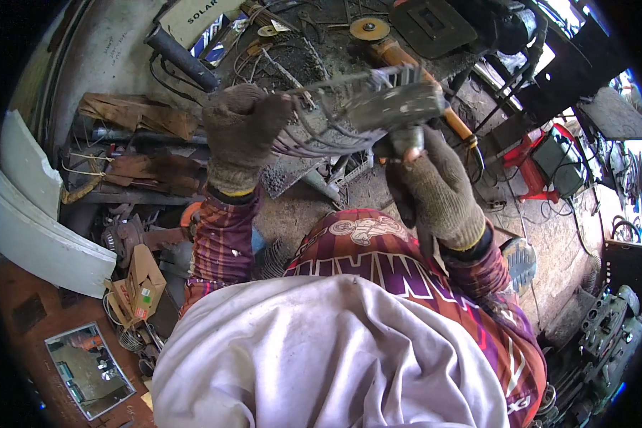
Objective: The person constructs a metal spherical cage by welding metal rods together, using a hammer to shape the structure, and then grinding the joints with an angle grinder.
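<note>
My left hand (241, 135), in a dirty knitted glove, is closed around one end of a piece made of curved metal rods (310, 139), held above the work surface. Closed in a matching glove, my right hand (446, 196) grips a hammer (396, 107) just under its head. That thick grey head is smeared by motion and lies across the right end of the rods; whether they touch I cannot tell. A bare fingertip pokes out of the right glove. Part of the hammer's handle is hidden by the hand.
A cluttered metal bench (292, 178) holds rods, wires and a round disc (369, 28). An orange-handled tool (460, 125) lies to the right. Beyond it stands a red and grey machine (549, 164) with cables. Cardboard (139, 289) and a mirror (90, 371) are at lower left.
</note>
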Demonstrator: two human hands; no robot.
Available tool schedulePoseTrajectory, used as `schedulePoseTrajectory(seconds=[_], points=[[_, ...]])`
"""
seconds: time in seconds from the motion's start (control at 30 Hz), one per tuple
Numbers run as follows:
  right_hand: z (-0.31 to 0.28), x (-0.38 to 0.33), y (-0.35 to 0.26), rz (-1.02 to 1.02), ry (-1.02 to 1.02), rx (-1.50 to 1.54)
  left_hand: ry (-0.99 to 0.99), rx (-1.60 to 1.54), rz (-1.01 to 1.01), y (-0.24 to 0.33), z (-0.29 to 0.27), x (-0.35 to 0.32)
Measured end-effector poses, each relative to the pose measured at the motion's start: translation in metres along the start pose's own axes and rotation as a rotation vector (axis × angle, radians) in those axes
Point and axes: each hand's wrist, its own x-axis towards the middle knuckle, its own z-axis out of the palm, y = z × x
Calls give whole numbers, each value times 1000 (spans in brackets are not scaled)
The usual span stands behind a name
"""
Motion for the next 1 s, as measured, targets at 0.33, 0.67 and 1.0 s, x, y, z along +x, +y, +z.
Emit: schedulePoseTrajectory(seconds=[0.33, 0.67, 1.0], points=[[-3, 0, 1, -54, 214, 233, 31, -136, -244, -3, -1, -5], [-28, 3, 27, -102, 283, 427, 241, -517, -357, -42, 15, -10], [-28, 2, 36, -30, 349, 301, 308, -836, -401, -32, 17, -4]])
